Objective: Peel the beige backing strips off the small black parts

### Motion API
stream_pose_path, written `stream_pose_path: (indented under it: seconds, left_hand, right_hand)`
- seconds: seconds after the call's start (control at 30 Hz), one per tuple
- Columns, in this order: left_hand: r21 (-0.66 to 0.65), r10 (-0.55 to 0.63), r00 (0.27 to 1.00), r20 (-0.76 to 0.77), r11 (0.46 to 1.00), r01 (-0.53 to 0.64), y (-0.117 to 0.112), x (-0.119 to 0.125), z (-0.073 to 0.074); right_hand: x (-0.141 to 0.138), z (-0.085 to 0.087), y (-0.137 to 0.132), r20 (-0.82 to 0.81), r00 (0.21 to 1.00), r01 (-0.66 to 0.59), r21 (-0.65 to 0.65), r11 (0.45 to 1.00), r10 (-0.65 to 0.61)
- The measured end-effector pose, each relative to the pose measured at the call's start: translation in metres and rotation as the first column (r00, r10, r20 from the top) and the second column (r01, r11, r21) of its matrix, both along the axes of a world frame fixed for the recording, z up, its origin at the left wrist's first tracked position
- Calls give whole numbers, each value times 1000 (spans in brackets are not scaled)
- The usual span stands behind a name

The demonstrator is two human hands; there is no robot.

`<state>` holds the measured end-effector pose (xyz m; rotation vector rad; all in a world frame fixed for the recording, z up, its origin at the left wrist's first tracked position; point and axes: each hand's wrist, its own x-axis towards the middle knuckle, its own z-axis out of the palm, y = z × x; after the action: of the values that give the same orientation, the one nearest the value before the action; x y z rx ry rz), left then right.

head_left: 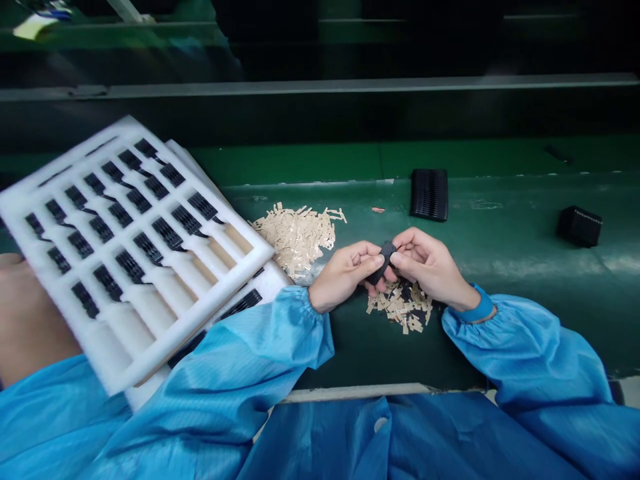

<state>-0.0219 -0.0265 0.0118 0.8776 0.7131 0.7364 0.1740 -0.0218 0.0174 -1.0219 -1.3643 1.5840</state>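
Left hand (345, 272), right hand (427, 265) — both pinching one small black part (385, 257), tan scraps (400, 308) beneath

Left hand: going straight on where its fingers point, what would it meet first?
The left hand points right, so the small black part it pinches, then probably the right hand.

A factory assembly line, probably for electronics: a green conveyor-style desk (500, 227), white foam trays (125, 253) of small black parts, heaps of peeled paper strips (300, 233), blue cleanroom sleeves (260, 373).
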Motion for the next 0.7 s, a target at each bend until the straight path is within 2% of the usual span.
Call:
stream_pose_path:
  seconds: [0.1,0.17,0.3,0.43,0.57,0.7]
  left_hand:
    - [-137,-48,995,82,989,59,1,0,0]
    - [-179,-37,993,110,982,57,1,1,0]
    - [-193,-25,989,143,980,52,1,3,0]
    - [-191,-6,990,140,981,33,2,2,1]
    - [-187,40,993,107,982,-19,3,2,1]
    - [-186,28,996,86,983,-11,4,2,1]
  right_hand:
    - [2,-1,-2,-24,999,-38,8,999,38]
    - [0,-3,-4,-50,998,-45,23,999,46]
    - [-6,-7,-9,-74,997,-12,39,999,15]
    - [-5,-7,-7,8,1000,-13,105,994,12]
    - [2,-4,-1,151,976,121,208,971,-154]
    - [3,-3,0,182,950,198,274,941,-253]
